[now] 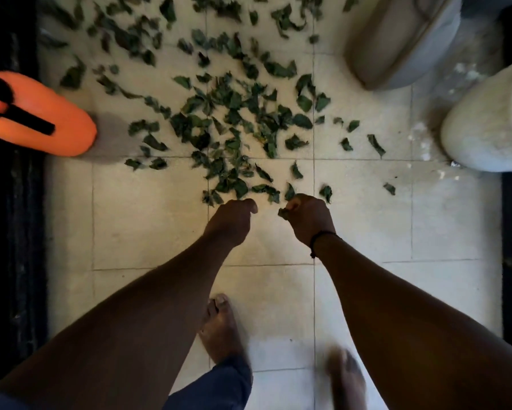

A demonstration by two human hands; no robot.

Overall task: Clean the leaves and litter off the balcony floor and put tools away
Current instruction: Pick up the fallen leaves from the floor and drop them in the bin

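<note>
Pale balcony floor (148, 220) carries scattered leaves (237, 122) toward its far edge; light, crumbly, we'd gather them in bunches. Our right hand (309, 218) pinches one leaf; left hand (232, 221) is curled, holding nothing.

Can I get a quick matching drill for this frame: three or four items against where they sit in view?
Items:
1. orange container
2. white pot
3. leaf piece in right hand
4. bare foot

Places:
A. bottom centre
B. left edge
C. centre, near the leaf pile
D. right edge

Pairs: 1-B, 2-D, 3-C, 4-A
</note>
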